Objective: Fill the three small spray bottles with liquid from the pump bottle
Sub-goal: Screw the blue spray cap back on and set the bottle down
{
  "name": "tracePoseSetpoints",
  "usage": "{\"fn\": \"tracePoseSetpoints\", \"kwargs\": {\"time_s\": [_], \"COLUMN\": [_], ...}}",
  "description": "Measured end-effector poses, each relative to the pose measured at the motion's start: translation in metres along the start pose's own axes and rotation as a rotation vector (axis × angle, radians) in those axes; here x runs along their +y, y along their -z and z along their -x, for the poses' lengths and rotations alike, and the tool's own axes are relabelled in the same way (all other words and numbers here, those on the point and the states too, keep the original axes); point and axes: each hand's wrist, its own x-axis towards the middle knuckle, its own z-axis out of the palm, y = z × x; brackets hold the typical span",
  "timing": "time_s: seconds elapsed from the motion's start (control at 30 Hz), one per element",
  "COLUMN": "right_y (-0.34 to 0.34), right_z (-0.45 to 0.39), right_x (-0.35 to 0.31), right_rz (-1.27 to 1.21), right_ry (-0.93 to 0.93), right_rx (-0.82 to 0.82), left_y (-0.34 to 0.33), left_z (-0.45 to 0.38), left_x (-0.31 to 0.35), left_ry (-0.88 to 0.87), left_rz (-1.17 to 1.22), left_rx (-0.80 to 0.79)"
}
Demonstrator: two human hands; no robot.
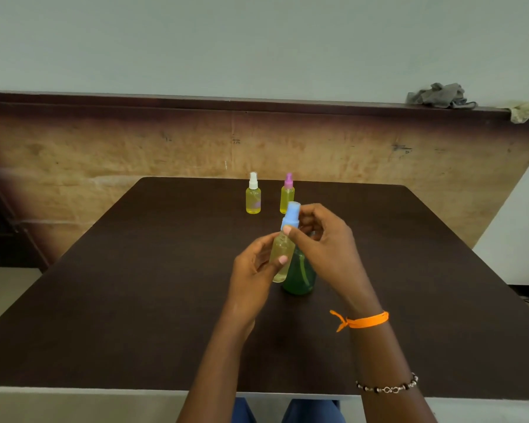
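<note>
My left hand (254, 267) grips the body of a small spray bottle (283, 254) with yellow liquid, held above the table. My right hand (321, 239) pinches its blue spray cap (291, 213) at the neck. Behind the held bottle, partly hidden by both hands, stands a green bottle (301, 277) on the table; its top is covered. Farther back stand two small bottles with yellow liquid: one with a white cap (253, 193) and one with a purple cap (287, 195), both upright and capped.
The dark brown table (135, 285) has its near edge just in front of my body. A wooden panel (104, 154) rises behind its far edge. Grey cloth (440, 96) lies on the ledge at the upper right.
</note>
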Motion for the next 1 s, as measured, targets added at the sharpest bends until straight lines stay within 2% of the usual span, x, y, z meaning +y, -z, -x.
{"fn": "tracePoseSetpoints", "kwargs": {"time_s": [0.17, 0.43, 0.5, 0.6, 0.67, 0.83, 0.9, 1.0], "right_y": [0.01, 0.03, 0.03, 0.024, 0.023, 0.029, 0.029, 0.024], "right_z": [-0.005, -0.02, -0.023, -0.026, -0.024, -0.02, -0.019, -0.019], "right_x": [-0.003, -0.034, -0.042, -0.047, -0.048, -0.042, -0.038, -0.033], "right_rz": [0.149, 0.269, 0.329, 0.49, 0.453, 0.016, -0.071, -0.045], "right_ry": [0.038, 0.025, -0.019, -0.075, -0.057, -0.041, -0.037, -0.045], "right_rx": [-0.185, -0.307, -0.291, -0.154, -0.14, -0.359, -0.348, -0.234], "left_y": [0.0, -0.001, -0.001, -0.002, -0.002, 0.0, 0.0, 0.001], "left_z": [0.001, 0.0, 0.001, 0.002, 0.001, 0.0, 0.0, 0.001], "left_x": [0.0, 0.006, 0.008, 0.011, 0.013, 0.012, 0.013, 0.015], "left_ry": [0.001, -0.028, -0.039, -0.057, -0.066, -0.063, -0.062, -0.072], "left_rz": [-0.016, -0.04, -0.043, -0.027, -0.02, -0.02, -0.023, -0.033], "left_rx": [-0.034, -0.079, -0.086, -0.086, -0.073, -0.033, -0.021, -0.027]}}
